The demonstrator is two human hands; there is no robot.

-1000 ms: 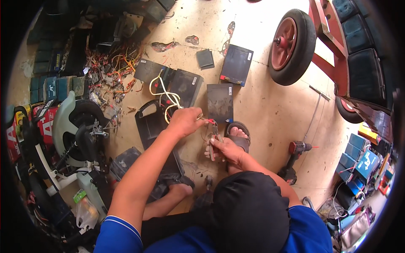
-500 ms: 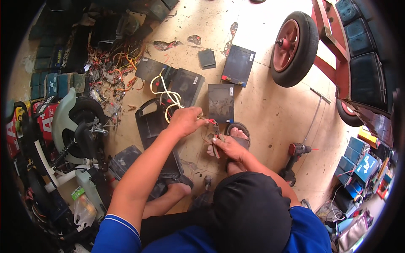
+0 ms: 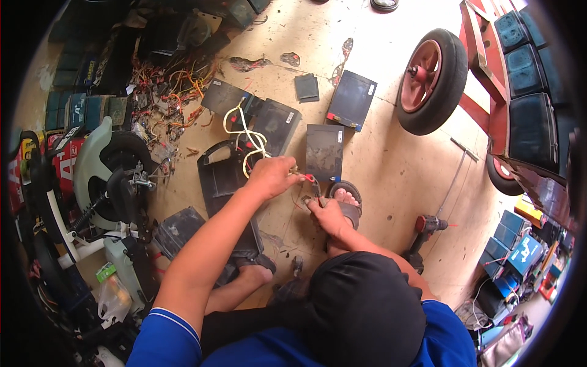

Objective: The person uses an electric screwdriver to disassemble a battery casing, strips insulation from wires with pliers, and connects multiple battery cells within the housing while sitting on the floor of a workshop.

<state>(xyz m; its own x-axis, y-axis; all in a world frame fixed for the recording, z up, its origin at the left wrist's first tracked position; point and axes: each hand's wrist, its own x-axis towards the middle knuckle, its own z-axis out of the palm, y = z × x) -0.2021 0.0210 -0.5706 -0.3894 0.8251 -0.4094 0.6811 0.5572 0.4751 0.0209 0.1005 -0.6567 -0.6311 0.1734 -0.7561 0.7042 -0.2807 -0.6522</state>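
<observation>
My left hand (image 3: 272, 177) is closed on the end of a cable in a pale sleeve (image 3: 252, 136), and a small red connector (image 3: 308, 178) shows at its fingertips. From the connector a short dark piece (image 3: 316, 188) runs toward my right hand (image 3: 328, 214). The fingers of that hand are pinched together; what they hold is mostly covered. Behind the hands a dark box-shaped battery (image 3: 324, 151) lies on the floor. The cable's far part loops over another dark battery (image 3: 273, 125), next to an open black plastic case (image 3: 223, 174).
One more battery (image 3: 351, 101) lies farther off. To the right are a cordless drill (image 3: 427, 235), a T-handled rod (image 3: 452, 177) and a red cart's wheel (image 3: 432, 81). Tangled wires (image 3: 171, 98) and a scooter wheel (image 3: 125, 177) are at left. My sandaled foot (image 3: 346, 199) is beside my right hand.
The whole view has shifted slightly. My right hand has turned, and its fingers now cover more of what they hold. My left hand keeps the cable end.
</observation>
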